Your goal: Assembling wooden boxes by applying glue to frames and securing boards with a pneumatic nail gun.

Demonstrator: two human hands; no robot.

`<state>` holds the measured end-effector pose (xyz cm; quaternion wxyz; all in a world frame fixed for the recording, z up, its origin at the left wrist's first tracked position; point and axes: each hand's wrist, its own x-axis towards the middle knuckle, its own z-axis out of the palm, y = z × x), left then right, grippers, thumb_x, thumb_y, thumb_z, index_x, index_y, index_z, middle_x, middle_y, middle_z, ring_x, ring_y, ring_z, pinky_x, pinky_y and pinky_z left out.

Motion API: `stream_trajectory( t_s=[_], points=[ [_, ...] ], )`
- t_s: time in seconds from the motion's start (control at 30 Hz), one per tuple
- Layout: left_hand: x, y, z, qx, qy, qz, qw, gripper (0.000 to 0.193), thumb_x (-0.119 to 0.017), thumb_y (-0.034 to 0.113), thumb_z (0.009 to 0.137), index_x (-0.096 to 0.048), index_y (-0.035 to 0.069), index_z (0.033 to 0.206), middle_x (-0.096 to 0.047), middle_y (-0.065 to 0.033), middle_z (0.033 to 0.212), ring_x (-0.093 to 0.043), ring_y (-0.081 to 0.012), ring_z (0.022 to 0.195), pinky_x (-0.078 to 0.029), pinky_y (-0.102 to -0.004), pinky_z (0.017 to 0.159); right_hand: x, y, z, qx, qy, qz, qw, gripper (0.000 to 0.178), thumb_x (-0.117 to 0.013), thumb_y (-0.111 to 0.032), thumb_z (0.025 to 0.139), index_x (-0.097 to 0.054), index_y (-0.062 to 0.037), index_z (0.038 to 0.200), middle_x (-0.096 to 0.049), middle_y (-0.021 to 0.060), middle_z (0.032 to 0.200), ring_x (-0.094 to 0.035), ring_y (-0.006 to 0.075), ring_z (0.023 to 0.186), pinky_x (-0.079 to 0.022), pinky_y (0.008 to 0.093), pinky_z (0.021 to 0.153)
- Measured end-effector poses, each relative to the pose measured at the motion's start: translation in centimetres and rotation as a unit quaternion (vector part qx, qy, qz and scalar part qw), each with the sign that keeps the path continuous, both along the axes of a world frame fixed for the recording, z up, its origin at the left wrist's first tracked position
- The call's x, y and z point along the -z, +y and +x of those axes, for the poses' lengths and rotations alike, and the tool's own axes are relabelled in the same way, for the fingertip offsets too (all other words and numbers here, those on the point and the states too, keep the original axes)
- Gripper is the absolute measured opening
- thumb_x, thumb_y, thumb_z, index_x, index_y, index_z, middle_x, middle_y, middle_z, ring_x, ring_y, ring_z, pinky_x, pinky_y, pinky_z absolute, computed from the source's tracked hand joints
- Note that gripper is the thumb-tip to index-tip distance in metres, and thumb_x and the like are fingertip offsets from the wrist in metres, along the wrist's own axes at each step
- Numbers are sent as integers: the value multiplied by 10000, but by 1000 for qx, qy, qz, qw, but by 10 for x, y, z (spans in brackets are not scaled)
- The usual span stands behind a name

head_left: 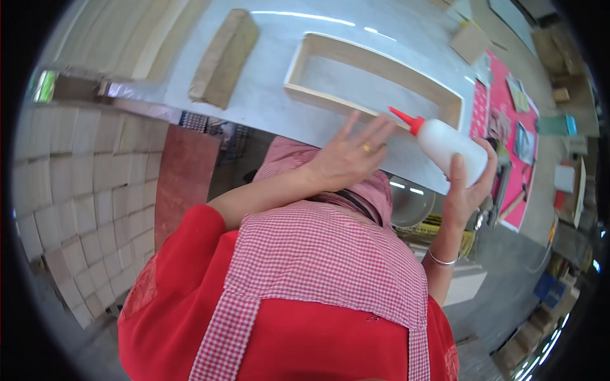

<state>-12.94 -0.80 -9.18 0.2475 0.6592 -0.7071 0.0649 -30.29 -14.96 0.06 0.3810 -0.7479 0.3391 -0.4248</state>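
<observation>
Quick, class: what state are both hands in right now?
Left hand: open, near the wooden frame.
Right hand: holding the white bottle, red-tipped.

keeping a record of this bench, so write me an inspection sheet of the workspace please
surface: pale table, glossy, reflecting lights
job's things: wooden frame lying on the table; white bottle tilted, its red nozzle pointing left
clutter: brown block left of the frame; pink sheet on the right with assorted small items
grips: left grip open at the frame's near side, contact uncertain; right grip closed around the bottle
cables: nothing clearly seen
surroundings: stacked wood blocks at left, reddish panel beside them, teal container at far right
</observation>
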Motion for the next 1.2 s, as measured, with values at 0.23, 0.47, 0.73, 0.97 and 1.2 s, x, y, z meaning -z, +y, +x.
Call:
stream_trajectory(
  t_s=[0.23, 0.47, 0.73, 0.97, 1.2],
  points=[
    [6, 10, 5, 20, 20, -27, 999, 242, -575, 207, 855, -629, 31, 1011, -518, -177, 1378, -421, -306, 1365, -265, -623, 1133, 14, 31, 103, -150, -37, 20, 988, 535, -807, -170, 797, -525, -12, 1224, -587, 108, 1119, -594, 195, 992, -498, 322, 838],
    [11, 13, 9, 45, 36, -17, 998, 235, -561, 195, 861, -636, 22, 1001, -561, -165, 1320, -456, -298, 1337, -278, -616, 1134, 13, 36, 130, -192, -6, 33, 981, 507, -812, -165, 790, -543, -20, 1195, -632, 127, 1043, -625, 195, 910, -516, 324, 779],
    [9, 14, 5, 47, 48, -43, 997, 209, -574, 204, 861, -655, 29, 942, -588, -155, 1282, -462, -301, 1333, -301, -609, 1126, 8, 23, 110, -171, 36, -22, 984, 457, -787, -161, 829, -545, -13, 1187, -605, 96, 1085, -599, 166, 940, -504, 296, 806],
    [7, 12, 3, 54, 22, -58, 997, 244, -664, 227, 830, -636, 53, 998, -601, -112, 1239, -538, -253, 1246, -337, -568, 1110, 0, 0, 59, -116, 67, -67, 989, 497, -802, -147, 798, -542, 6, 1193, -615, 119, 1076, -599, 185, 948, -492, 301, 820],
    [7, 7, 0, 69, 29, -33, 997, 286, -743, 235, 767, -642, 69, 976, -598, -90, 1191, -542, -236, 1215, -373, -505, 1075, -3, -16, 0, -45, 71, -39, 996, 486, -790, -145, 820, -543, 11, 1208, -588, 95, 1116, -572, 175, 988, -472, 304, 874]
  ],
)
